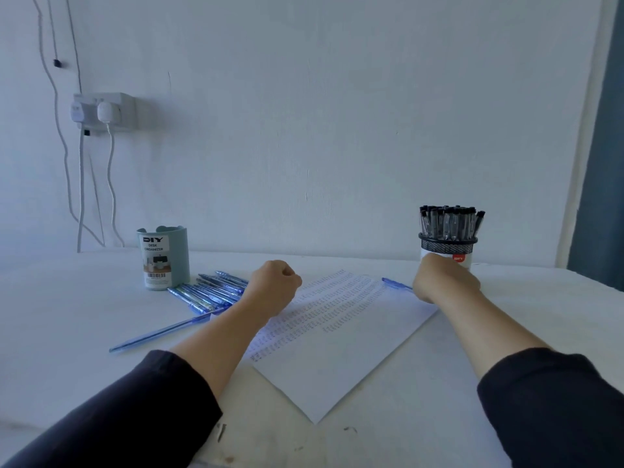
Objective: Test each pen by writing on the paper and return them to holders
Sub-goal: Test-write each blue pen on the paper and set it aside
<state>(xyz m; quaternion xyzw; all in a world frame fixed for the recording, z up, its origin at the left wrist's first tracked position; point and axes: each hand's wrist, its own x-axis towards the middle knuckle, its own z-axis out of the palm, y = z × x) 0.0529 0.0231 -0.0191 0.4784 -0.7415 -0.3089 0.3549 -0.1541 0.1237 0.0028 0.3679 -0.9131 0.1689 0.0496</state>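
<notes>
A blue pen (pixel 395 283) juts out to the left of the right hand (pixel 444 278), whose fingers curl round it over the far right edge of the paper (pixel 337 349), a sheet lined with rows of small test marks. The left hand (pixel 275 285) rests on the sheet's left side as an empty fist. A heap of blue pens (pixel 211 288) lies beside the pale green holder (pixel 163 258), one loose blue pen (pixel 162 331) lies nearer, and the mesh holder (pixel 447 244) of black pens (pixel 450 222) stands just behind the right hand on the white table (pixel 67 315).
</notes>
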